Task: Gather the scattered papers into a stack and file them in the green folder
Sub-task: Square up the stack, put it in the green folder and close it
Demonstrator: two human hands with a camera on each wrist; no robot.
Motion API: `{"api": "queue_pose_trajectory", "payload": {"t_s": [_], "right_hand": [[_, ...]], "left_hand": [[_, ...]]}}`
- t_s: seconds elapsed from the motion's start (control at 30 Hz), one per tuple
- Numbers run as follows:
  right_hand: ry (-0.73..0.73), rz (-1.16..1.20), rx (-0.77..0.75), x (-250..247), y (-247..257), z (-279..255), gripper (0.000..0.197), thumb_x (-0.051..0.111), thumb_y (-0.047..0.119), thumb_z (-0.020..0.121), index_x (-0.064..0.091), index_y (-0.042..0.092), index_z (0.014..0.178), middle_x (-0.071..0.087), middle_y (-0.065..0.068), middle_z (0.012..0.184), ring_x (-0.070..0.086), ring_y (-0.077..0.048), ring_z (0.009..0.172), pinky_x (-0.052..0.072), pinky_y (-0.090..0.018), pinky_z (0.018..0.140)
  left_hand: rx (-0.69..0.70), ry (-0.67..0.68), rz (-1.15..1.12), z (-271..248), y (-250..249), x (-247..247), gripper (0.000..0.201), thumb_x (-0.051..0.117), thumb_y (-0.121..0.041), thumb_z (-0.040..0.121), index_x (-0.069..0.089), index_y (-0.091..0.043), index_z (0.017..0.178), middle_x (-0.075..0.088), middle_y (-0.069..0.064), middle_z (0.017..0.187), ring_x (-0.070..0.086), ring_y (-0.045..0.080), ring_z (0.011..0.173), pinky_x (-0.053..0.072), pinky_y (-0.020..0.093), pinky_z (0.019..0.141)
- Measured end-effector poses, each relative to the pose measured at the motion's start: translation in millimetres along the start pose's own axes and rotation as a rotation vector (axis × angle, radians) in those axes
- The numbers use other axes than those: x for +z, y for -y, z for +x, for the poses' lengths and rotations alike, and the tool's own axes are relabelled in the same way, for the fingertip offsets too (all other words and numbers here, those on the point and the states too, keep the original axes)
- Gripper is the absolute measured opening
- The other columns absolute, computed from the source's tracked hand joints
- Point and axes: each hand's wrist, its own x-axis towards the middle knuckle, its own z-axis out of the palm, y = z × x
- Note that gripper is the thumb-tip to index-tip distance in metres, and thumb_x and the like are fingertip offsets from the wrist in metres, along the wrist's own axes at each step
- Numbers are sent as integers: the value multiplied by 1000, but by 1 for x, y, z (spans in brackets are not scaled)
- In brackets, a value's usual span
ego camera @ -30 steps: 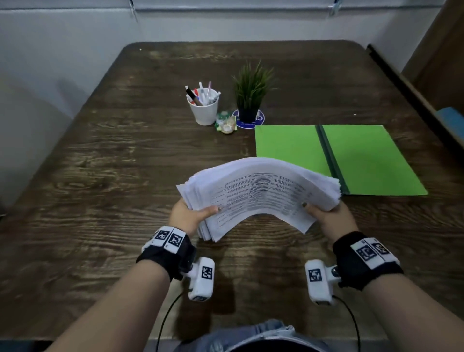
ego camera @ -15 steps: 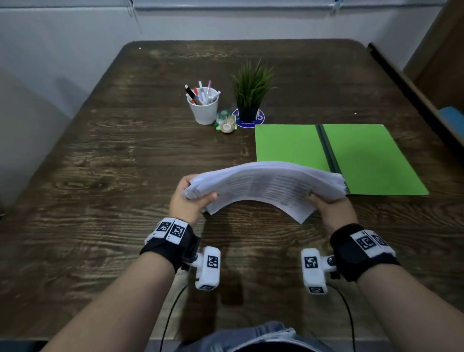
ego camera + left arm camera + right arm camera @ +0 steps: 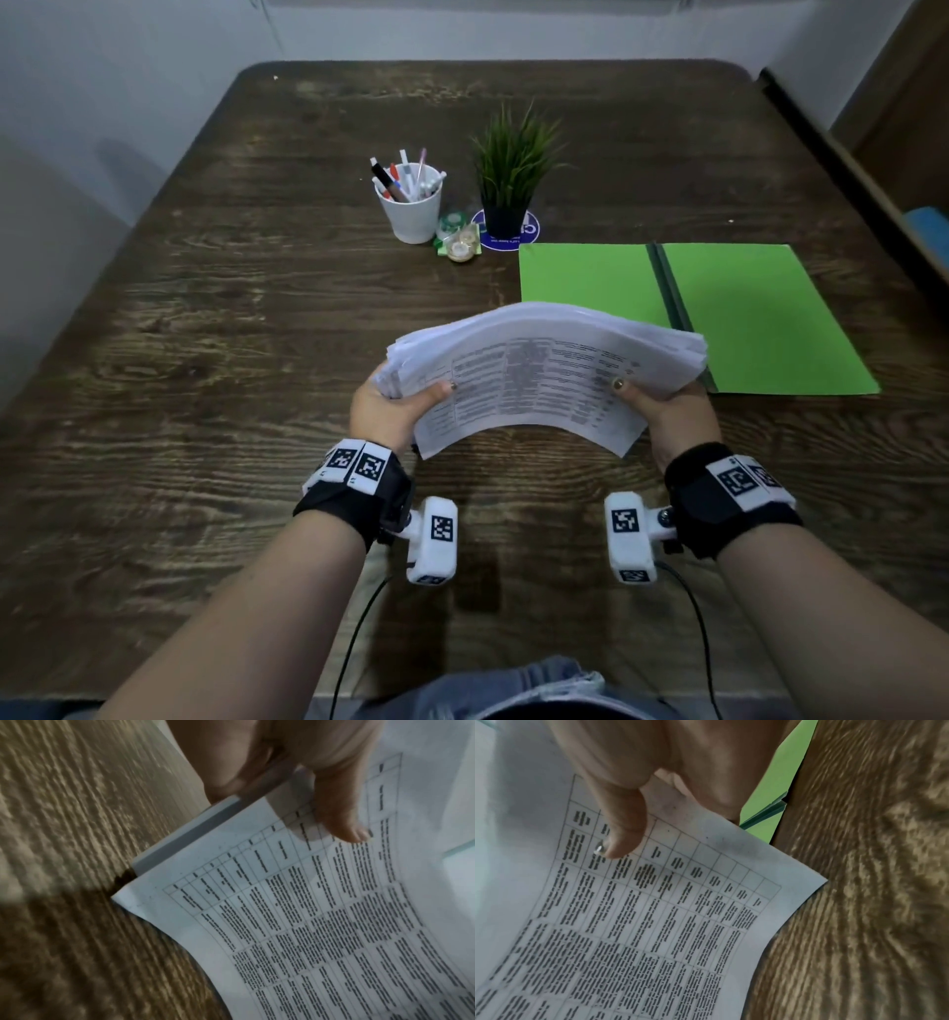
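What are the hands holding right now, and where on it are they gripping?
The paper stack: the left hand grips its left end, the right hand its right end, thumbs on top.

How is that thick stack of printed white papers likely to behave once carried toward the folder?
The stack of printed white papers is probably floppy: it arches between both hands. Loose sheets likely slide, since its edges look fanned. The left hand and right hand each grip an end.

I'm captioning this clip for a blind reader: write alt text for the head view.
Both hands, left hand and right hand, grip a bowed stack of printed papers above a wooden table. An open green folder lies behind it to the right.
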Motion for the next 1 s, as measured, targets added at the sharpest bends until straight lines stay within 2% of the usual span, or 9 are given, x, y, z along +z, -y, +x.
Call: {"api": "queue_pose_trajectory", "payload": {"t_s": [0.13,0.27,0.33,0.43,0.53,0.67,0.77,0.87,1.0], "right_hand": [[-10,6,30,-3,1,11,30,72,-6,74,61,16,91,68,6,82,65,9,60,52,-17,59],[2,19,40,-6,0,11,35,73,-9,70,63,13,96,73,13,70,66,9,61,52,-10,54],[17,28,67,-1,2,12,37,73,-9,70,61,8,101,72,13,70,65,9,57,51,-9,50],[9,30,81,2,5,18,37,73,-8,71,60,7,102,72,13,67,65,9,56,51,-10,49],[0,3,67,-1,5,22,30,74,-8,71,64,14,89,71,13,71,65,9,59,53,-12,53],[2,-8,80,4,4,25,28,77,2,70,63,16,89,68,6,83,66,-2,68,53,-19,62],[13,14,89,5,6,27,34,84,12,57,65,19,85,72,9,79,68,-7,73,56,-23,67],[34,-9,47,2,9,27,40,83,8,57,63,17,90,73,10,75,69,-4,71,56,-22,65],[70,-153,-5,-7,19,29,48,76,1,73,52,18,111,63,0,104,61,-21,97,52,-35,84]], "left_hand": [[-5,2,-10,8,-4,-2,26,84,-9,64,68,-25,75,73,-15,69,68,-2,66,52,26,66],[-52,54,13,11,2,-5,33,90,-18,52,72,-27,79,74,-1,91,70,20,90,56,38,81],[-69,59,29,11,2,2,36,90,-17,54,71,-24,83,73,2,95,69,21,91,55,39,82],[-78,59,42,15,0,8,35,84,-9,63,67,-13,94,71,3,94,68,13,82,55,25,69],[-87,72,55,18,0,5,28,83,-6,65,67,-17,85,70,-5,85,67,1,71,51,11,53],[-119,105,188,21,11,5,30,82,-11,69,66,-14,94,69,-3,90,64,8,80,48,12,57],[-132,106,190,19,10,8,31,80,-10,71,67,-10,99,69,2,94,65,17,85,49,18,63],[-128,120,141,14,0,4,26,77,2,71,68,-10,92,68,-6,80,64,4,71,50,11,52],[-153,187,175,13,-10,-12,26,79,3,67,71,-18,81,74,-6,79,69,15,81,53,32,79]]}}
